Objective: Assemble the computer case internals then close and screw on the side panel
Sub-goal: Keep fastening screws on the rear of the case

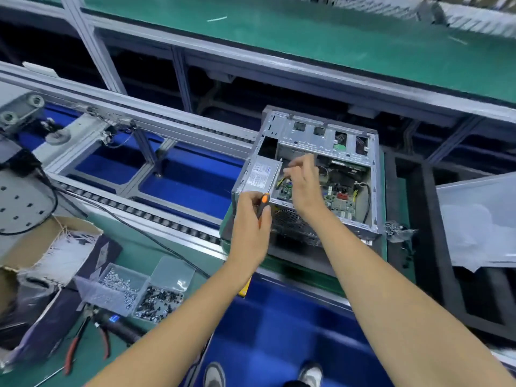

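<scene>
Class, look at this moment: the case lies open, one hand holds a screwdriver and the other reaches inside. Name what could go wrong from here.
1. The right hand reaches among wires over the motherboard; it might snag a cable or knock a component.
2. The left hand holds the orange-handled screwdriver close to the power supply; a slip could scratch parts.
3. The computer case has bare sheet-metal edges that may cut the wrists.
</scene>
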`<state>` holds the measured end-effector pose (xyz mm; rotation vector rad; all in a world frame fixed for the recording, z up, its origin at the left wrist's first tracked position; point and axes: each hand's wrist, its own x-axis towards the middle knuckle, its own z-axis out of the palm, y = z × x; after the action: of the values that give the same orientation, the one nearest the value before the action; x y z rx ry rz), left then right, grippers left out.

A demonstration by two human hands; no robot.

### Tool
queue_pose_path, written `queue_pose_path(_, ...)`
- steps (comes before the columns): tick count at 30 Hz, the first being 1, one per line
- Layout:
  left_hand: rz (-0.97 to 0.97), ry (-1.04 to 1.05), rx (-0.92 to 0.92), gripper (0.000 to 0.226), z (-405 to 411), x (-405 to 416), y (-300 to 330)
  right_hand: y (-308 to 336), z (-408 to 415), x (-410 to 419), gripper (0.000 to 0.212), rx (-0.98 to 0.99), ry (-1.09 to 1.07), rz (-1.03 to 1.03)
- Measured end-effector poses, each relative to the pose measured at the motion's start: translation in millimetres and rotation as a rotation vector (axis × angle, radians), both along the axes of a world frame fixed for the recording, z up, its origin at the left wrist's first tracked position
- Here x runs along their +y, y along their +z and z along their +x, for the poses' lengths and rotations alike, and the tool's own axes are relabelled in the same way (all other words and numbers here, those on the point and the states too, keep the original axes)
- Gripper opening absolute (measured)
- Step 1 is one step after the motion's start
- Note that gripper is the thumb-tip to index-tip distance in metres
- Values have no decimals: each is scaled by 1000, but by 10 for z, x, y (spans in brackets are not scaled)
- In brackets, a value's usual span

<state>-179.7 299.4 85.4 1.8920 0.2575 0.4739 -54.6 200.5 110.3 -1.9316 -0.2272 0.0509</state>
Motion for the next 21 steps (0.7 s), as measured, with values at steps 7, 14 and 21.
queue_pose_path(7, 130, -279, 20, 16, 667, -860, 479, 234, -106, -761, 41, 179, -47, 159)
queue_pose_path(14, 39, -495, 90, 30, 1193, -1698, 500, 186, 354, -1931, 32, 249, -246, 90)
queue_pose_path(21, 628, -469, 85, 16, 1561, -2208, 261, -345, 406, -2990, 28, 367, -434, 138)
